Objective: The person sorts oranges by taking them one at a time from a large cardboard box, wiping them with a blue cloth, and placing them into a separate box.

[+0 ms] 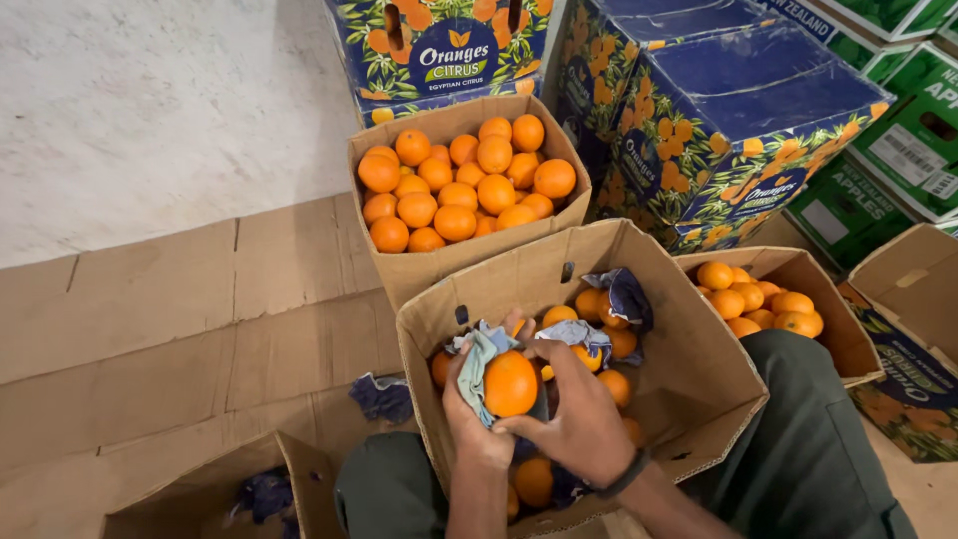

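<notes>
L hand point(469, 404) grips round orange fruit point(510, 383) w/ pale blue-grey cloth point(475, 359), above open brown cardboard box point(689, 379) in lap. R hand point(579, 419) fingertips pinch fruit, grip closed on it. Step, judged: wiping/unwrapping. Next needs turning fruit, steady hold.

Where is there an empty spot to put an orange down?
Bare room: the flattened cardboard left of the boxes, bordered by the pale floor behind and the purple paper scrap near the middle box. Crowded: the back box heaped with oranges, and the middle box, where both hands wipe an orange.
</notes>
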